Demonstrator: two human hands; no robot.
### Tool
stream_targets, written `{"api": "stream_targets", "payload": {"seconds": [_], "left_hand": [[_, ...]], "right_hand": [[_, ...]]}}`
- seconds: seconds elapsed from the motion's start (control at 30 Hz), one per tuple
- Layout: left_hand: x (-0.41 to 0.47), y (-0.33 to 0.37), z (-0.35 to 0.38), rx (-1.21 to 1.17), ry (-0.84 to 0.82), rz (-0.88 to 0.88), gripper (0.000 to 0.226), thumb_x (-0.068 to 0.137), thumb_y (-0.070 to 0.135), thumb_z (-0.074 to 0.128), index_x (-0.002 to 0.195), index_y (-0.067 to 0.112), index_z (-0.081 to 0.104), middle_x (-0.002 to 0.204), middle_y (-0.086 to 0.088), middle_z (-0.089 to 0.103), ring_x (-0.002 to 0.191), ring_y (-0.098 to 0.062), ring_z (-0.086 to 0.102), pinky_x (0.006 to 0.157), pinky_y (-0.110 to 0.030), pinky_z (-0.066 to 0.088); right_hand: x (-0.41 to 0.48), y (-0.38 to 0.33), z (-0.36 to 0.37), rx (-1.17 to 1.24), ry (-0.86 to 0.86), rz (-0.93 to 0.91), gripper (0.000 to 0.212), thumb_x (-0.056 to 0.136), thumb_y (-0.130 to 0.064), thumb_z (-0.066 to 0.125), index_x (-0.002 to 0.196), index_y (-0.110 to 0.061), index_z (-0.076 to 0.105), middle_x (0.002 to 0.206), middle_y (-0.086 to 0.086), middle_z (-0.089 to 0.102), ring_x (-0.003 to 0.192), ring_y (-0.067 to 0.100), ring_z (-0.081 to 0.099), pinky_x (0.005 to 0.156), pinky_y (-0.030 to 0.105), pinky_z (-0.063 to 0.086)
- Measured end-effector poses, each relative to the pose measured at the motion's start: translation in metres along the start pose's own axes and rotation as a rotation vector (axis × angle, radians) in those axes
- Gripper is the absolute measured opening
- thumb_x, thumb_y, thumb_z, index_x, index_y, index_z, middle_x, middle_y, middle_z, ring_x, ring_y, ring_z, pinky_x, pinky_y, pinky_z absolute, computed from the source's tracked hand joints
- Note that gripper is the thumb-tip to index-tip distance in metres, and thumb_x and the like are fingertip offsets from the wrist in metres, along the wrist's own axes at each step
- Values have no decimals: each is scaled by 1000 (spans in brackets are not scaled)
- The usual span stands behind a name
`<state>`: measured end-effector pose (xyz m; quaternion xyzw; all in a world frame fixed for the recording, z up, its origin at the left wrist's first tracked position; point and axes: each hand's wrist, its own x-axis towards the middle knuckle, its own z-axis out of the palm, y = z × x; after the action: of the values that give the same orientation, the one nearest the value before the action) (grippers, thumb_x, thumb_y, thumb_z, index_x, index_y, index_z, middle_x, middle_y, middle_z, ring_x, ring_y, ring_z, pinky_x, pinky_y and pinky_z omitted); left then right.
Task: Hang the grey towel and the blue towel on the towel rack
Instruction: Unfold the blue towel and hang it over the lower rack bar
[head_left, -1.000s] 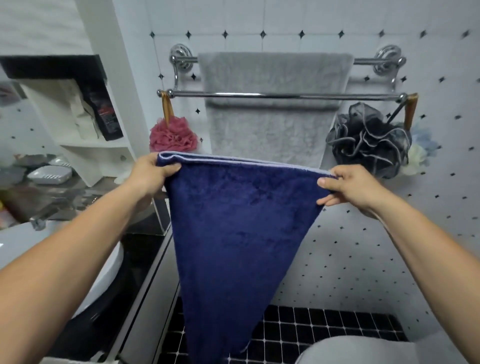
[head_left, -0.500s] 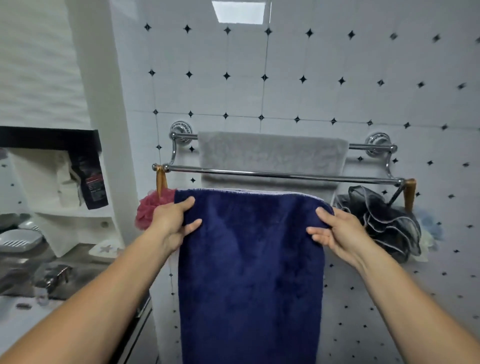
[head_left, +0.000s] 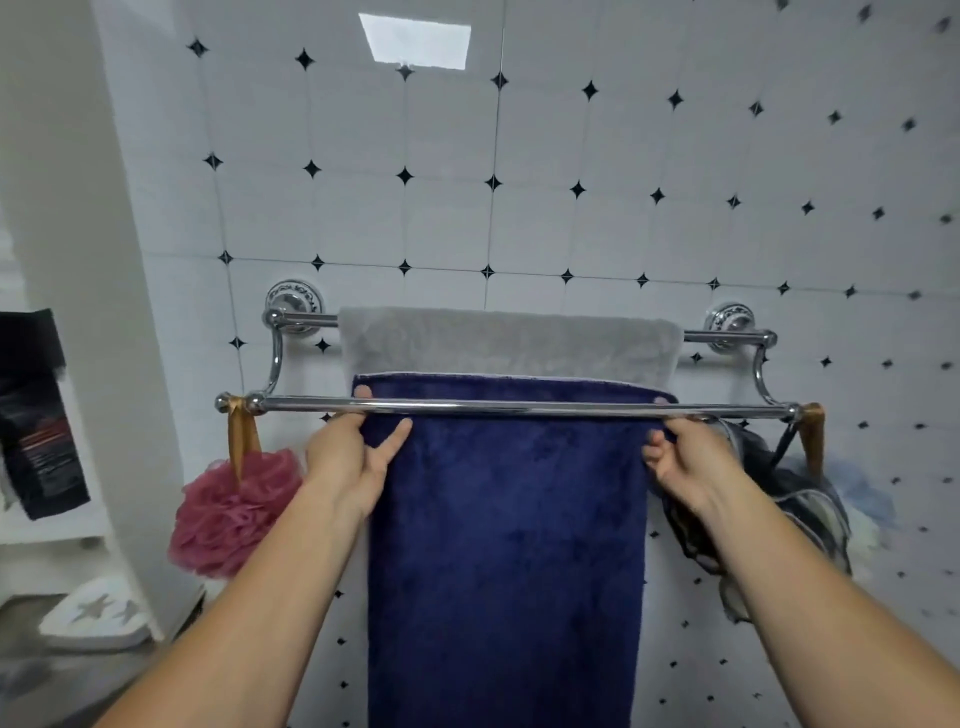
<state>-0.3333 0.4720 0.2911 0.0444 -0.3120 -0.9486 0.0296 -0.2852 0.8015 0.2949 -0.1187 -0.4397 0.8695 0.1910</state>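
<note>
Both hands' fingers pinch the blue towel (head_left: 506, 519) top corners behind the rack's front bar (head_left: 519, 405)

Towel rack (head_left: 519, 406) polished chrome metal; blue towel (head_left: 506, 545), grey towel (head_left: 509, 340) plush matt cloth; tiles probably glossy ceramic.

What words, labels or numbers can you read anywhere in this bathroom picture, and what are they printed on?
Nothing can be read for certain.
Black packet on the left shelf: lines of reddish and white print, too blurred to read.
Blue towel, grey towel, towel rack, pink bath puff and wall tiles: no text visible.
</note>
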Motion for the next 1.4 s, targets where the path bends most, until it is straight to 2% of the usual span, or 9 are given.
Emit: {"api": "stream_targets", "payload": {"seconds": [0.1,0.2,0.37,0.47,0.6,0.8,0.93,1.07,1.4], "left_hand": [[-6,-2,1,-167,-183,25,43,90,-16,34,80,7,69,91,-8,73,88,-23,73,85,-48,57],[-15,-2,3,-263,-303,24,44,66,-19,32,81,2,68,93,-13,71,99,-30,68,92,-51,53],[-28,2,19,-410,-344,85,14,80,17,61,67,13,57,70,-4,63,81,-24,66,93,-46,50],[-27,-1,37,-339,-222,86,26,84,20,67,65,17,49,62,-1,48,61,-16,54,90,-36,48],[-18,-12,25,-118,-181,221,41,85,-17,48,68,19,38,66,0,43,63,-12,51,76,-25,47],[-24,-20,10,157,-74,356,22,85,-2,65,99,11,54,85,-2,59,73,-10,65,74,-24,57],[-29,-20,-2,444,256,405,56,65,29,89,108,7,60,111,-6,65,92,-18,68,75,-34,59],[-35,-9,-1,595,160,322,36,64,41,86,70,15,61,53,10,63,40,-2,52,38,-13,37],[-55,3,-17,850,31,247,31,84,38,72,68,20,53,57,2,48,39,-7,40,41,-21,22]], "right_hand": [[-5,1,0,139,-170,15,21,65,8,55,74,-11,51,55,3,51,44,10,47,43,20,38],[-6,-2,-3,315,-274,-34,32,33,-7,64,61,-12,50,66,6,49,55,18,44,59,30,34],[-9,-11,19,317,-202,9,62,66,-53,73,111,-11,65,102,9,72,86,25,67,79,32,51],[-8,-10,31,267,-101,-11,8,82,-18,70,85,-13,64,73,6,71,70,21,70,68,31,59],[-6,-4,22,183,-80,-97,15,84,6,60,78,-7,56,65,6,61,57,16,65,56,25,56],[-20,-1,13,-66,144,-254,34,68,-19,87,87,-7,61,57,2,68,45,11,63,39,21,48],[-26,1,8,-227,273,-281,51,56,-43,91,83,-12,62,71,5,65,53,15,63,41,22,47],[-31,-7,10,-410,172,-116,42,67,-59,77,67,-23,57,46,-8,50,32,7,34,33,13,22],[-48,23,-21,-360,28,-318,40,87,-44,66,57,-23,50,44,-10,49,34,4,37,35,15,32]]}}
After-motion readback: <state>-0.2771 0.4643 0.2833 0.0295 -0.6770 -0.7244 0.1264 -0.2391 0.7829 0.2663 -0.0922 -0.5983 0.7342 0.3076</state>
